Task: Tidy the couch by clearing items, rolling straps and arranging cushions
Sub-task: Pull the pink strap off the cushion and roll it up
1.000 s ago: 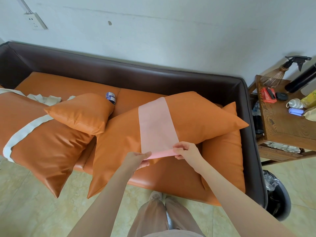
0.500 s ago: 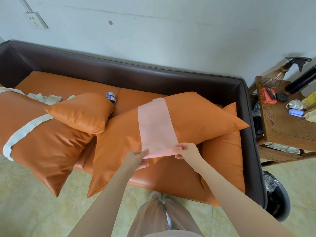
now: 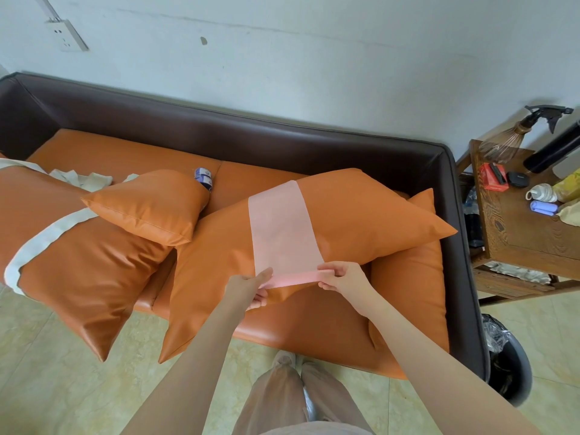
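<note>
One couch (image 3: pixel 282 142) carries four orange cushions: two large, two small. A pink strap (image 3: pixel 282 233) lies across the large cushion (image 3: pixel 361 221) at the couch's middle; a white strap (image 3: pixel 44 240) crosses the one at its left end. Both hands, left (image 3: pixel 248 285) and right (image 3: pixel 342 276), pinch the pink strap's rolled front edge.

So the dark brown leather couch (image 3: pixel 282 136) with orange seat pads has a big orange leather cushion (image 3: pixel 361 221) lying across the middle of its seat, and a smaller orange cushion (image 3: pixel 147 211) just left of that. Further left is another large orange cushion (image 3: pixel 78 265), hanging over the seat's front edge. Behind the small one sits a little blue-and-white roll (image 3: pixel 203 177).
</note>
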